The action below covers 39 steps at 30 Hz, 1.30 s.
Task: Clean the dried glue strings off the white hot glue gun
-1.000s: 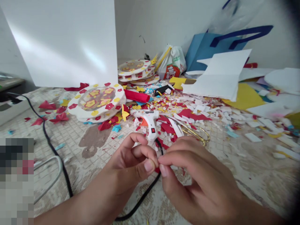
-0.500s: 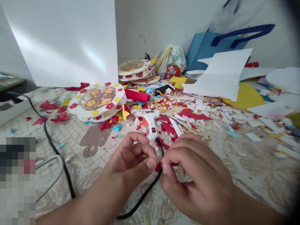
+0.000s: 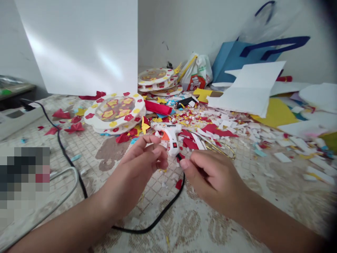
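Observation:
My left hand (image 3: pixel 143 161) hovers just left of the glue gun's handle, palm inward, with loosely curled fingers and nothing visible in them. The white glue gun (image 3: pixel 172 138) lies on the table, with an orange trigger and a red switch. From its handle a black cord (image 3: pixel 168 207) loops toward me and passes behind my left forearm. My right hand (image 3: pixel 210 172) is closed, thumb tip against the curled fingers, right beside the cord's upper end. Whatever its fingertips hold, if anything, is hidden. A red paper scrap (image 3: pixel 179 184) lies below, between the hands.
A white round paper frame with flowers (image 3: pixel 114 110) sits behind the glue gun; similar frames (image 3: pixel 156 79) are stacked farther back. Paper scraps (image 3: pixel 237 123) and gold-handled scissors (image 3: pixel 221 149) lie to the right. A blue bag (image 3: pixel 229 58) and white board (image 3: pixel 81 45) stand behind.
My hands have moved apart and slightly upward in view. The right hand has shifted to the cord's end at the glue gun, while the left fingers have loosened from their pinch.

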Motion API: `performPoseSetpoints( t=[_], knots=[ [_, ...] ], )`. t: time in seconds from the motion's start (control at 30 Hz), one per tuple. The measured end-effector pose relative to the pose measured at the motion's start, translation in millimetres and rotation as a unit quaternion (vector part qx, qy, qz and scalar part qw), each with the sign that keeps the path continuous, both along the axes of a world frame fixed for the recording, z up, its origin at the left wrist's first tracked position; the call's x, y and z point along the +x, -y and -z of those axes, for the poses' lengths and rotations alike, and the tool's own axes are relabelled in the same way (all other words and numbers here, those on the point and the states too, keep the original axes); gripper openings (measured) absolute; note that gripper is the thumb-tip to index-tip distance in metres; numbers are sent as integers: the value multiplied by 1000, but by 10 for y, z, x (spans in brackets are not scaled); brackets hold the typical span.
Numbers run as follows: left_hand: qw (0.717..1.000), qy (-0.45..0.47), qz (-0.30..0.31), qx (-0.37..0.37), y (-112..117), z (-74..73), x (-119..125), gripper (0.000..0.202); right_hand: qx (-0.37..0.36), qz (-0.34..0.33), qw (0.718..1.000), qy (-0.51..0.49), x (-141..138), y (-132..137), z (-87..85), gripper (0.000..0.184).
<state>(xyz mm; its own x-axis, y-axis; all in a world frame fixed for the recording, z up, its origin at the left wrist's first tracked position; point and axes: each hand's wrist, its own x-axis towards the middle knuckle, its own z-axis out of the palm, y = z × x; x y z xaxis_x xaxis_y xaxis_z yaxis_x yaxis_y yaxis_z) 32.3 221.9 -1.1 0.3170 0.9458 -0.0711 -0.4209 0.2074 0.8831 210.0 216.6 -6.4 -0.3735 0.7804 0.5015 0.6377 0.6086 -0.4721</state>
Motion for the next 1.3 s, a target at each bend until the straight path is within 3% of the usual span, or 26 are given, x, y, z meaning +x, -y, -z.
performPoseSetpoints(
  t=[0.13, 0.2, 0.27, 0.37, 0.47, 0.53, 0.6, 0.73, 0.83, 0.97, 1.3],
  knots=[
    [999, -31, -34, 23, -64, -48, -9, 8, 38, -19, 999, -29, 5, -49, -21, 28],
    [994, -58, -63, 71, -97, -94, -32, 6, 42, -44, 998, -29, 5, -53, -43, 14],
    [978, -94, -114, 145, -152, -148, -87, 8, 19, -71, 997, -7, 3, -39, -57, 17],
    [918, -164, -233, 278, -285, -221, -228, 22, -5, -121, 991, 49, -8, 14, -39, 23],
    [822, -255, -335, 384, -425, -259, -382, 27, 16, -164, 983, 85, -32, 73, 17, 14],
    [759, -318, -365, 435, -485, -261, -452, 23, 27, -189, 977, 99, -56, 103, 53, 14],
    [722, -399, -321, 465, -515, -247, -488, 18, 24, -206, 971, 118, -80, 127, 78, 16],
    [657, -593, -62, 462, -545, -167, -501, 12, 9, -217, 964, 151, -108, 162, 99, 20],
    [608, -650, 37, 454, -570, -84, -503, 15, -1, -218, 962, 166, -110, 179, 99, 22],
    [582, -678, 59, 445, -587, -17, -504, 16, -9, -227, 955, 191, -108, 189, 101, 25],
    [581, -671, 59, 457, -600, -30, -486, 13, 4, -245, 950, 192, -109, 195, 132, 25]
  ],
)
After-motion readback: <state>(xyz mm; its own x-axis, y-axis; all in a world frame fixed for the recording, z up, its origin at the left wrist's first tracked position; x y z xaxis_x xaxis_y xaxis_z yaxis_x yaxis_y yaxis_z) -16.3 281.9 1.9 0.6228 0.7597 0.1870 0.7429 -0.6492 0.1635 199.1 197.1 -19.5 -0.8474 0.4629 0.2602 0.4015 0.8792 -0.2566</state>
